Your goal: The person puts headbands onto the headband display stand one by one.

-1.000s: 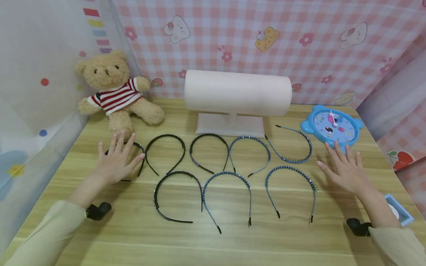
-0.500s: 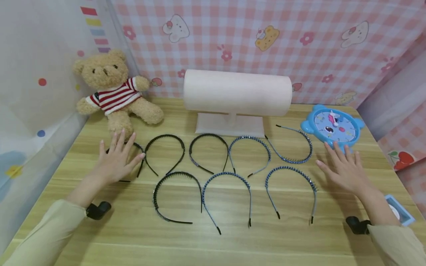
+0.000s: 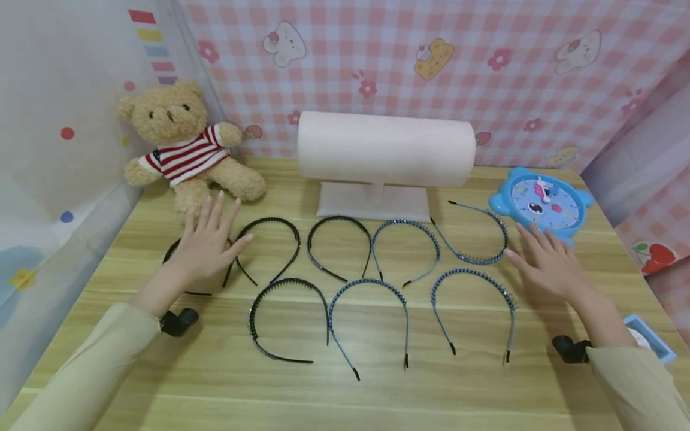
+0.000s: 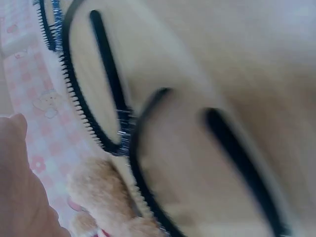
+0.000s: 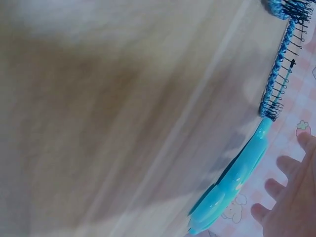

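Observation:
My left hand (image 3: 207,245) is spread flat, fingers straight, above the leftmost black headband (image 3: 168,251), hiding part of it. To its right lie more black toothed headbands, one in the back row (image 3: 269,219) and one in front (image 3: 253,323). Several blue beaded headbands (image 3: 366,281) fill the right half. My right hand (image 3: 550,263), fingers extended, hovers between a blue headband (image 3: 507,233) whose ends point left and the blue toy clock (image 3: 547,200). Neither hand holds anything. In the left wrist view a black headband (image 4: 79,98) shows close up.
A white padded roll stand (image 3: 385,149) stands at the back middle of the wooden table (image 3: 458,395). A teddy bear (image 3: 188,146) in a striped shirt sits back left. A small light-blue framed object (image 3: 654,341) lies at the right edge, partly behind the right forearm.
Both hands have moved inward: the left hand right and slightly up, the right hand left and slightly up. The headbands lie as before.

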`<control>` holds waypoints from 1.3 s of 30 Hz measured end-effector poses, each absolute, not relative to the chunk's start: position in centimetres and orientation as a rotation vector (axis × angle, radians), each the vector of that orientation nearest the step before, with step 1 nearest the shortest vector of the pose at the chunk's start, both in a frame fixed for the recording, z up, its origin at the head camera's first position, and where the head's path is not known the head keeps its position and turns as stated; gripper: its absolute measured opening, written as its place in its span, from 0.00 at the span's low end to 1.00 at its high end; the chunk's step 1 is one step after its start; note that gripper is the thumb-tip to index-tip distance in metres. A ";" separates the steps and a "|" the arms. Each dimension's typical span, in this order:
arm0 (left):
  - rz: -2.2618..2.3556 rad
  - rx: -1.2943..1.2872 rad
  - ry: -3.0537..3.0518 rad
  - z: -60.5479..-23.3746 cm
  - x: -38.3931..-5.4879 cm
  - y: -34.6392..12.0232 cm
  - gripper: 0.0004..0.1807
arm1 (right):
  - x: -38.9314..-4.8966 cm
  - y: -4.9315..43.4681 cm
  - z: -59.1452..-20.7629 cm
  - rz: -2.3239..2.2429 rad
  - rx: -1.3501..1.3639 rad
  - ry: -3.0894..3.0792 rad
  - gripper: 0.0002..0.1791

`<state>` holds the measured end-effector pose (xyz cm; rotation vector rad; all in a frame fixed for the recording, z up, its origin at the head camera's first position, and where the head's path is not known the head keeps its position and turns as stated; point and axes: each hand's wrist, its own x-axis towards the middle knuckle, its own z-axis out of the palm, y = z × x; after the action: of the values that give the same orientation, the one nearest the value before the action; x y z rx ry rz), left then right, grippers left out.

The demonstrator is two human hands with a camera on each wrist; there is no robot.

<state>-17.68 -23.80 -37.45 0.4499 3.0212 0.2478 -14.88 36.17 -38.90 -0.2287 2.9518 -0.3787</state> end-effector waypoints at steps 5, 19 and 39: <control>0.291 0.478 3.036 -36.7 -19.6 -22.1 0.43 | -16.1 35.7 -38.9 -0.345 -0.298 2.988 0.38; 0.776 0.495 2.985 -33.8 -25.0 -17.6 0.41 | -19.1 35.8 -38.6 -0.612 -0.122 2.856 0.31; 1.496 0.623 2.649 -29.7 -28.6 -12.7 0.36 | -20.7 34.1 -37.8 -0.789 0.266 2.526 0.18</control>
<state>-28.63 -12.73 -29.74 0.6230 2.6494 1.4958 -20.72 34.11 -37.85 0.2658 2.5260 -0.7895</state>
